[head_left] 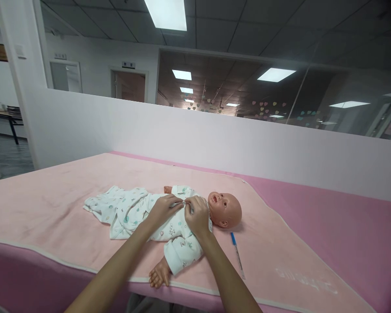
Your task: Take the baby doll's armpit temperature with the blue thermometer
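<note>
A baby doll lies on its back, its bald head toward the right. It wears a white baby shirt with a small green print, and loose cloth of the same print spreads over its lower body. On the chest, my left hand pinches the shirt front with its fingertips. My right hand is closed in a pinch right beside it, near the doll's neck. The bit of fabric between the fingertips is too small to make out. One doll hand sticks out of the near sleeve.
A thin clear stick with a blue cap, like a thermometer, lies right of my right forearm. Beneath everything is a pink mat with pale edging, on a darker pink padded surface. A low white wall with glass above it stands behind.
</note>
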`<state>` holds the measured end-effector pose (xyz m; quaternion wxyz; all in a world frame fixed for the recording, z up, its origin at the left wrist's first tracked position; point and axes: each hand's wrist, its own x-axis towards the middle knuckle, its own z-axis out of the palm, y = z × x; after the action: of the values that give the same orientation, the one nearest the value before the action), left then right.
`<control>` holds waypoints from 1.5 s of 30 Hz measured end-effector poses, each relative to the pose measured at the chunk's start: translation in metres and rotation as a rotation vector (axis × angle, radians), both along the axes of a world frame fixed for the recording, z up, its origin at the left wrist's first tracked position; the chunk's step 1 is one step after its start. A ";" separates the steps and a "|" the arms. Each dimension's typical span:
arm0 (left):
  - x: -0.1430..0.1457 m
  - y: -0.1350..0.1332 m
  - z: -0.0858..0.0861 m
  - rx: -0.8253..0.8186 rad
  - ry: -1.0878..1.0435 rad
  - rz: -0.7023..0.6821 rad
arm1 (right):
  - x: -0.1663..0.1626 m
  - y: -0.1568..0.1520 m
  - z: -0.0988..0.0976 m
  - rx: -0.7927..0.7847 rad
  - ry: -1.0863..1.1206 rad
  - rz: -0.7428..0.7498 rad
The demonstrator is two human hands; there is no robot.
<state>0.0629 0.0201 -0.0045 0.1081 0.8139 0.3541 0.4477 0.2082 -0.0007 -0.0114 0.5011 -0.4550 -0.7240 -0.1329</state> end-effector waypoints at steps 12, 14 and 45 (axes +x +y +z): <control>0.001 0.002 -0.007 0.067 0.098 0.067 | 0.000 0.000 0.000 -0.002 0.015 -0.003; 0.001 0.002 -0.007 0.066 0.097 0.069 | 0.000 0.000 0.000 0.000 0.013 -0.007; -0.039 -0.010 0.026 -0.582 0.034 -0.307 | 0.002 0.002 -0.002 0.082 0.050 0.048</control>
<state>0.0239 0.0103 0.0212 0.3966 0.8001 0.3421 0.2925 0.2102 0.0009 -0.0133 0.5404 -0.4198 -0.7158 -0.1392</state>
